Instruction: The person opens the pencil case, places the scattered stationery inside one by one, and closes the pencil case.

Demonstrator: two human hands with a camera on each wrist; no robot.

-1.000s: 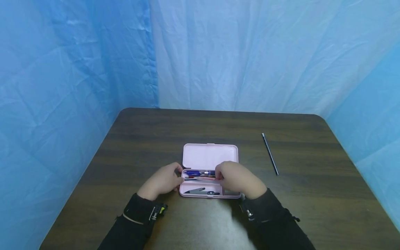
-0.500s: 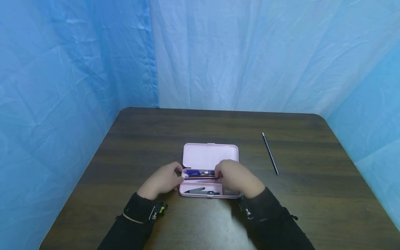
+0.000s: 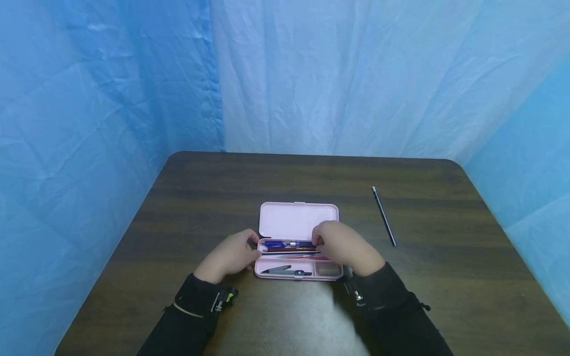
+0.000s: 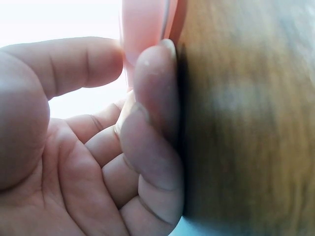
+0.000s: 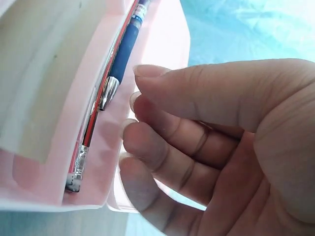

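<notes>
Hands frame an open pink pencil case on the worktop: left hand pinches its end wall to steady it, right hand curls empty-fingered beside the pens inside.

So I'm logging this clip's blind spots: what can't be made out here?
- Head view: right hand hides the right ends of the pens in the open pink plastic pencil case.
- Left wrist view: left hand fills the frame; the case is a blurred pink edge.
- Head view: thin black pencil on the dark wooden table, markings too small.
</notes>
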